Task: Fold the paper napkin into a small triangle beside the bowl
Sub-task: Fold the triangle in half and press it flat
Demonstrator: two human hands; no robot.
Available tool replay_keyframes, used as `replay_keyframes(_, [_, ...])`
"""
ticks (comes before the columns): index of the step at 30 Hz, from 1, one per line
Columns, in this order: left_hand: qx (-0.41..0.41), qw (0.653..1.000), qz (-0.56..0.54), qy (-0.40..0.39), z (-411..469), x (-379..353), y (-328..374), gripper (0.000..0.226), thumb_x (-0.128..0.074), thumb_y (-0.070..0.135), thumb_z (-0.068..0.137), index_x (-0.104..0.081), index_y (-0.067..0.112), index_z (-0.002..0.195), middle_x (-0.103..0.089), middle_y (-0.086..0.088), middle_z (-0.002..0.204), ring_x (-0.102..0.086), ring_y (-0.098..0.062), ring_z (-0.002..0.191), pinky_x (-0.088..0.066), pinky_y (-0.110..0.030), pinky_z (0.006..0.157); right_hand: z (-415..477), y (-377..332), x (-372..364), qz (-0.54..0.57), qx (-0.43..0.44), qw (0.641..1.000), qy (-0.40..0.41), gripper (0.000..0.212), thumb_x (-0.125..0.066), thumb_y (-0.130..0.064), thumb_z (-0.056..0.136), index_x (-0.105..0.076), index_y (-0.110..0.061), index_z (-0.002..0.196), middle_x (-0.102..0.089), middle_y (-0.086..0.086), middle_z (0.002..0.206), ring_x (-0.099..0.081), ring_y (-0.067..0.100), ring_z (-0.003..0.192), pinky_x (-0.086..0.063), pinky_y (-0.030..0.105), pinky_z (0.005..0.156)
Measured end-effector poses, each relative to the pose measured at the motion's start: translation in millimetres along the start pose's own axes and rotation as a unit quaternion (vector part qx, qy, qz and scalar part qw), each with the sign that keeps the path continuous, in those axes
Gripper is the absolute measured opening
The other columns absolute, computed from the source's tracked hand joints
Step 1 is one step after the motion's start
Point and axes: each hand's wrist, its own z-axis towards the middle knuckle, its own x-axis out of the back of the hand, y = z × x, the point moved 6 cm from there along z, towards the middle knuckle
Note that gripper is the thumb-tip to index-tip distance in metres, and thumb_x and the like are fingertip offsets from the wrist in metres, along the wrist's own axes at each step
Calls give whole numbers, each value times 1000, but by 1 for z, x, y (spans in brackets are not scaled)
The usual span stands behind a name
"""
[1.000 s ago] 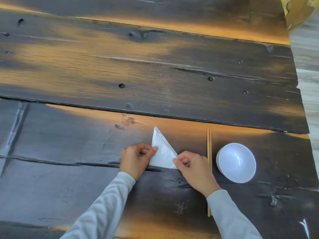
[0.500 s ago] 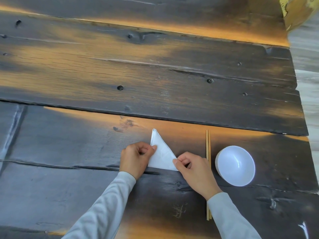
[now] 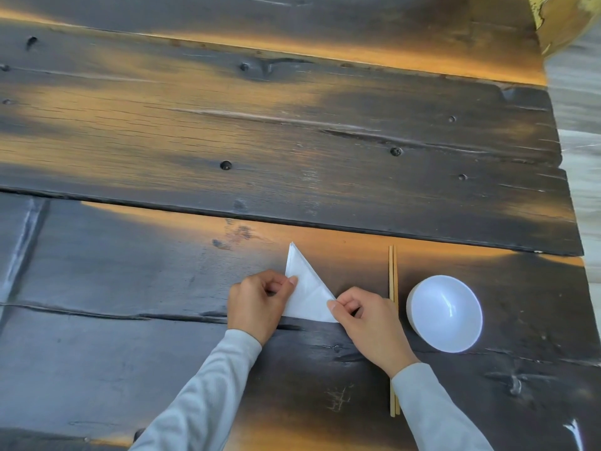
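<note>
Dark wooden table (image 3: 292, 141): both hands' curled fingers (image 3: 291, 281) pinch the napkin (image 3: 307, 294) triangle's lower corners.

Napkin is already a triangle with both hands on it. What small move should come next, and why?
Probably press the crease flat, or fold once more. The napkin lies as a triangle left of the chopsticks and bowl, with the left hand pinching its left edge and the right hand its lower right corner.
</note>
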Motion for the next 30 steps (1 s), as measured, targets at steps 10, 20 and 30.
replay_keyframes(10, [22, 1000, 5, 2, 4, 1, -6, 24, -74, 43, 83, -72, 23, 70, -67, 12, 60, -65, -14, 67, -55, -31, 74, -1, 1, -3, -5, -2, 1000, 7, 18, -66, -46, 92, -66, -34, 78, -64, -21, 66, -60, -9, 84, -47, 11, 61])
replay_keyframes(20, [36, 999, 28, -6, 9, 0, -3, 27, -73, 48, 82, -71, 23, 70, -67, 11, 63, -65, -17, 70, -55, -34, 75, -1, -1, -3, -15, -12, 1000, 12, 18, -64, -47, 92, -65, -35, 78, -63, -21, 67, -61, -6, 79, -44, 7, 61])
replay_keyframes(30, [34, 999, 39, -1, 12, -1, -1, 30, -73, 48, 82, -67, 23, 66, -64, 10, 60, -62, -18, 66, -51, -31, 71, 0, -2, -3, -17, -8, 1000, 15, 19, -65, -44, 93, -66, -33, 77, -63, -19, 65, -62, -3, 77, -44, 9, 61])
